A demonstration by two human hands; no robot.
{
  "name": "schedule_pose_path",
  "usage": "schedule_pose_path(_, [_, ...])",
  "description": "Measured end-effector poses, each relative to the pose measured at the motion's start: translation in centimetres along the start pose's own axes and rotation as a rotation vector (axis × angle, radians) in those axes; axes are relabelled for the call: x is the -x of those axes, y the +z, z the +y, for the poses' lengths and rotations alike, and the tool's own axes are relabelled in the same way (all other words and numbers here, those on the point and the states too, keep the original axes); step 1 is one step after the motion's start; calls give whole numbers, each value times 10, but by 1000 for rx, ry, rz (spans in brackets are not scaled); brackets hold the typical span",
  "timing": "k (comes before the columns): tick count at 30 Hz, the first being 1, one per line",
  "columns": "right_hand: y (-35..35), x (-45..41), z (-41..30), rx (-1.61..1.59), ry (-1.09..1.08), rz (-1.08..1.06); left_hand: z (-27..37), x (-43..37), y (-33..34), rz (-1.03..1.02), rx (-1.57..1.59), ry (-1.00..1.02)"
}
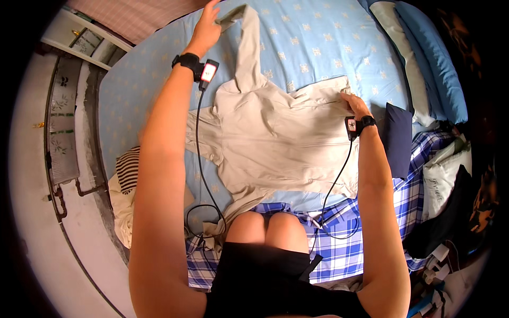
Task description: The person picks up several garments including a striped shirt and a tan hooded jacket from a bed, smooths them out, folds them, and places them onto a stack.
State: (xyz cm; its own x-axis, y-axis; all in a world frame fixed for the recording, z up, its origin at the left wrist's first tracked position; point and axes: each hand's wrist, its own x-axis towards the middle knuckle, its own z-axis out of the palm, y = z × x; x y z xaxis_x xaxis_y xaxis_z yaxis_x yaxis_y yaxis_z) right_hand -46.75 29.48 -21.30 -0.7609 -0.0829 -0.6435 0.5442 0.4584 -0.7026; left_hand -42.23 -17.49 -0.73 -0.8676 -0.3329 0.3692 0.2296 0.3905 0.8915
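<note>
A pale beige zip-front jacket (278,135) lies spread on a blue patterned bedsheet (318,43), its collar or hood end to the left and its hem to the right. One sleeve reaches up and bends over at the top; the other runs down beside my knees. My left hand (204,31) is at the cuff of the upper sleeve, fingers partly spread; whether it grips the cuff is unclear. My right hand (356,104) rests at the upper corner of the hem, where its fingertips touch the fabric; their hold cannot be told. Both wrists carry strapped, cabled devices.
A dark navy cushion (397,141) lies right of my right hand, with folded blue bedding (433,63) behind it. Striped cloth (128,171) lies at the left edge of the bed. Blue checked fabric (338,254) spreads around my knees, and cables loop across the jacket.
</note>
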Motion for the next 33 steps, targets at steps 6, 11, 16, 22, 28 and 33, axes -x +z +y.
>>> schedule_pose_path(6, [-10, -4, 3, 169, -44, 35, -80, 64, -60, -227, -585, -263])
schedule_pose_path(11, [-1, 7, 2, 132, -72, -42, -113, 138, -185, 51, -1233, -653])
schedule_pose_path(16, [3, 3, -4, -7, -52, -134, -126, 216, -297, 179, -1129, -829])
schedule_pose_path(22, [13, 6, -8, 333, -331, -52, -140, 247, -307, 171, -1117, -731])
schedule_pose_path(28, [-28, -12, 19, -53, -29, 26, -110, 253, -280, 361, -1192, -481])
schedule_pose_path(33, [-3, 0, 19, -482, 42, 244, -50, 289, -330, 313, -1018, -665])
